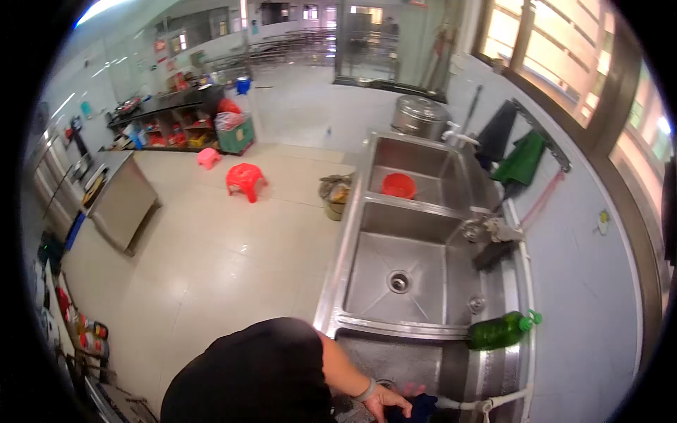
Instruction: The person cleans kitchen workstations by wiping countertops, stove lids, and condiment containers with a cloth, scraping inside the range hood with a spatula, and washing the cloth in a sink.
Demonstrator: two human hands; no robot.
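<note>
My left hand point(385, 404), with a grey band at its wrist, reaches down into the nearest steel sink point(451, 359) at the bottom of the view. Its fingers are closed on a dark blue cloth point(422, 409), which the lower edge partly cuts off. Just beyond the fingers is a pinkish blur that I cannot make out. A white pipe with a tap point(484, 407) reaches toward the cloth from the right. My right hand is out of view.
Beyond lie a middle basin point(381, 254) and a far basin with a red bowl point(398, 185). A green bottle point(497, 331) lies on the sink's ledge. A steel pot point(420, 116), a bucket point(336, 204), a red stool point(245, 181) and a steel cabinet point(125, 204) stand around.
</note>
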